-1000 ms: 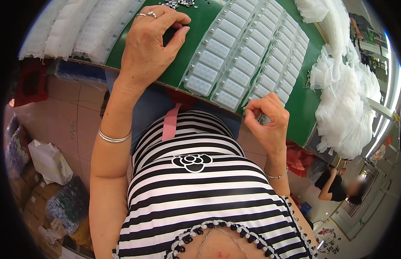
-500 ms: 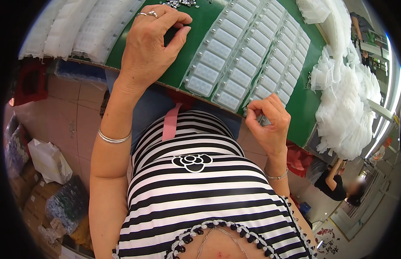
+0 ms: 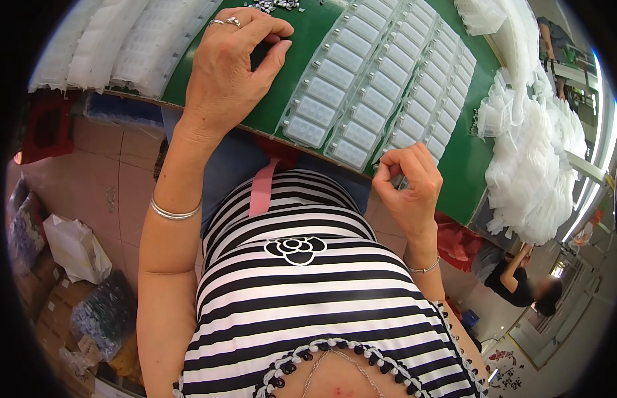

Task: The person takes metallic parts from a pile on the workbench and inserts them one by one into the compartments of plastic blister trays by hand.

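On the green tabletop (image 3: 262, 109) rests my left hand (image 3: 232, 69), its fingers curled. A small gap shows between thumb and forefinger, with nothing visible in it. Just beyond it lies a small pile of shiny silver and dark pieces (image 3: 276, 5). My right hand (image 3: 411, 182) is at the table's front edge, beside the near end of the clear plastic trays (image 3: 368, 99). Its thumb and forefinger are pinched together; whatever is between them is too small to make out. The trays lie side by side in long strips of frosted rectangular compartments, with small pegs along their edges.
Stacks of frosted plastic sheets (image 3: 146, 50) stand at the left. A big heap of white translucent plastic (image 3: 531, 162) is on the right. Below left are a white bag (image 3: 76, 247) and cartons on the floor. Another person (image 3: 514, 282) is at far right.
My right hand has shifted slightly to the left along the tray ends. The tray strips sit marginally further left. My left hand is almost unmoved.
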Available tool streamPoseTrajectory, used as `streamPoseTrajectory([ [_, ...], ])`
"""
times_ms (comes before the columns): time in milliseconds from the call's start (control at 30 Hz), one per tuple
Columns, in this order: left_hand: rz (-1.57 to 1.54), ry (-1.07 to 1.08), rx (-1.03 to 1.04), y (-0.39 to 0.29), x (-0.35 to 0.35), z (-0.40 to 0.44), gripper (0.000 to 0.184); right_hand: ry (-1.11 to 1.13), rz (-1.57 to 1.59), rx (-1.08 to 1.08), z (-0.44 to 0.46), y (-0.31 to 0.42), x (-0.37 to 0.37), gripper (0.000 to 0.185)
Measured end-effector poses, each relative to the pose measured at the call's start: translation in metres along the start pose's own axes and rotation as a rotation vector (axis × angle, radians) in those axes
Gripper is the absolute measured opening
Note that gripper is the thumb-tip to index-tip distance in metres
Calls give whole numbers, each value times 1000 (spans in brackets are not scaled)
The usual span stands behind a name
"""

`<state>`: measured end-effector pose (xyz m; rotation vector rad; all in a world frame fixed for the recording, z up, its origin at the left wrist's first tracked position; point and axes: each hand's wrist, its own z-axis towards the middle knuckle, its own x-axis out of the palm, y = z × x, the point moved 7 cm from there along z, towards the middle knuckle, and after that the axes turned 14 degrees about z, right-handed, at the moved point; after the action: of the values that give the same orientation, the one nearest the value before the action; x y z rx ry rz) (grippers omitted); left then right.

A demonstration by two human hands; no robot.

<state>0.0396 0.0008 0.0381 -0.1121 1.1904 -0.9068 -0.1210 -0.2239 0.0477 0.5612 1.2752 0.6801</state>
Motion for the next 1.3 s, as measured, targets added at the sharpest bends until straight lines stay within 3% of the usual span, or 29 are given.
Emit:
streamPoseTrajectory([
  [267,-81,-118,88,7,-2,-4,16,-11,315,152,-4,-12,-13,20],
  [600,-23,-101,42,9,-1,-5,17,26,157,44,0,-2,-3,19],
  [933,26,-70,12,5,0,-3,18,41,102,134,3,-5,1,18],
  [1300,54,-95,-11,15,8,-3,18,112,40,83,7,0,5,17],
])
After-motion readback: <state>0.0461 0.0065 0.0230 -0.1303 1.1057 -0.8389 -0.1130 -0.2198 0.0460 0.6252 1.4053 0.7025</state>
